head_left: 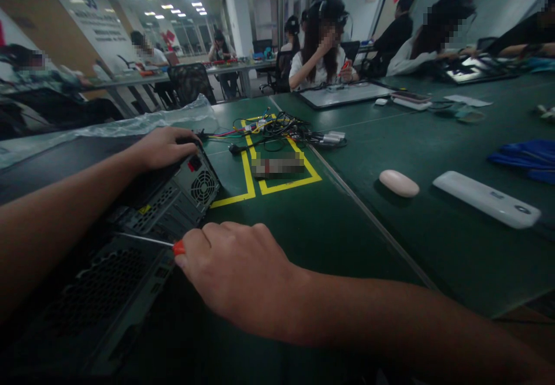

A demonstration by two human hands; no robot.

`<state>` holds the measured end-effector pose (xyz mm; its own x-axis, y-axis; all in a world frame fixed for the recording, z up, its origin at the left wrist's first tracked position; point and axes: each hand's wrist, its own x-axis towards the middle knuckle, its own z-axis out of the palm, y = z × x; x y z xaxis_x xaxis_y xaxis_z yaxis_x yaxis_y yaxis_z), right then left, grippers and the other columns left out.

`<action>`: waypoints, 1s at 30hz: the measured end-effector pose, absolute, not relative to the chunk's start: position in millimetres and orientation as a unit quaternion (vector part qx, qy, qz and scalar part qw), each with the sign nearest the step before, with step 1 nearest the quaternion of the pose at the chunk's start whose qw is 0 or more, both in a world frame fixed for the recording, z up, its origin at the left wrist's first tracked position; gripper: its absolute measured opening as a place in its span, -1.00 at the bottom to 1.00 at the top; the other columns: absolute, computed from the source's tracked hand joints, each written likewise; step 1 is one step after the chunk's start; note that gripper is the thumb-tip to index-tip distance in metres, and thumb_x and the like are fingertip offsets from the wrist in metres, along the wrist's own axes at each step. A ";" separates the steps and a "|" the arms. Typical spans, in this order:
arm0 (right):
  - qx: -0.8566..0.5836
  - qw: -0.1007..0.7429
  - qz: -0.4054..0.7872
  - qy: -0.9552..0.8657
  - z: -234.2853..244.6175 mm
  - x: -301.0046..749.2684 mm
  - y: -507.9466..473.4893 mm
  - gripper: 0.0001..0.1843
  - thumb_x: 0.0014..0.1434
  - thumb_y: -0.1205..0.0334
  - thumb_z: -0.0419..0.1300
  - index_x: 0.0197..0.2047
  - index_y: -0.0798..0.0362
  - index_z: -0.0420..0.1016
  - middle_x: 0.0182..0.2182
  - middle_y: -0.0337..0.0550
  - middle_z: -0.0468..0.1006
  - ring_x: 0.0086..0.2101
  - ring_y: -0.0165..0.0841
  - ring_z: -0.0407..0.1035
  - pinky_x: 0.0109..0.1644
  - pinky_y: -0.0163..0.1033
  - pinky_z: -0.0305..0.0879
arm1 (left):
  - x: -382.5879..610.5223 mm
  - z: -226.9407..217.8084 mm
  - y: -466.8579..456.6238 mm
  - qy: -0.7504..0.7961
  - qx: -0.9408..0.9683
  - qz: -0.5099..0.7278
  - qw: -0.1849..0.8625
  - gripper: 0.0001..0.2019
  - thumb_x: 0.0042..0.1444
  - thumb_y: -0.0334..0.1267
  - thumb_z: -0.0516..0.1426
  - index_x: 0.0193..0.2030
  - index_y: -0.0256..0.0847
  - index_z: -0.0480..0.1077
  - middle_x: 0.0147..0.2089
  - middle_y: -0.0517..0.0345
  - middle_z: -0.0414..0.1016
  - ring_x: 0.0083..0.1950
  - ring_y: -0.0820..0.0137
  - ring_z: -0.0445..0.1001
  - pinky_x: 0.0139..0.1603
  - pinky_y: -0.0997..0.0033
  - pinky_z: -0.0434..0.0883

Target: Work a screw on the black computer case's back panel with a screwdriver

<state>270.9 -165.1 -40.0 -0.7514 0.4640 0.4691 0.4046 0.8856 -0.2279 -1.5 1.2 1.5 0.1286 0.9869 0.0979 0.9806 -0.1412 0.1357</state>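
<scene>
A black computer case (130, 240) lies on its side on the green table (329, 223), its rear panel with a round fan grille (203, 186) facing right. My left hand (167, 147) rests curled over the case's top far edge, pressing on it. My right hand (236, 269) is closed around a red-handled screwdriver (150, 240). Its thin metal shaft points left, with the tip against the case's rear panel. Most of the handle is hidden inside my fist.
A tangle of coloured cables (277, 128) lies beyond a yellow taped outline (248, 180). To the right sit a pink oval object (399, 182), a white bar-shaped device (488, 199) and blue cloth (524, 156). Clear plastic wrap (143, 122) lies behind the case. Several people work at the far tables.
</scene>
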 end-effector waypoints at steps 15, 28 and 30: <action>-0.206 0.293 -0.013 -0.934 -27.4 279.2 -161.5 -0.68 0.64 0.31 -0.04 -0.04 0.06 0.55 -0.24 -0.16 0.66 -0.22 -0.24 0.55 -0.41 -0.12 0.19 | 1.1 4.4 -0.4 0.648 0.757 0.078 0.023 -0.30 0.15 0.11 0.01 0.18 -0.37 0.63 0.21 -0.24 0.69 0.23 -0.11 0.60 0.39 -0.03 0.43; -0.226 0.282 0.015 -0.932 -35.0 274.8 -161.2 -0.73 0.64 0.22 -0.02 -0.02 0.05 0.48 -0.24 -0.18 0.65 -0.27 -0.21 0.58 -0.48 -0.10 0.15 | 0.2 3.7 0.0 0.648 0.757 0.082 0.023 -0.33 0.15 0.11 0.02 0.15 -0.33 0.65 0.24 -0.21 0.69 0.23 -0.08 0.61 0.43 -0.02 0.42; -0.215 0.279 0.009 -0.936 -32.5 276.1 -162.9 -0.78 0.63 0.26 -0.01 0.08 0.02 0.47 -0.22 -0.22 0.65 -0.27 -0.23 0.58 -0.50 -0.11 0.09 | 0.0 4.0 -0.1 0.650 0.755 0.079 0.022 -0.31 0.15 0.12 0.01 0.16 -0.35 0.64 0.23 -0.24 0.69 0.23 -0.10 0.61 0.42 -0.06 0.43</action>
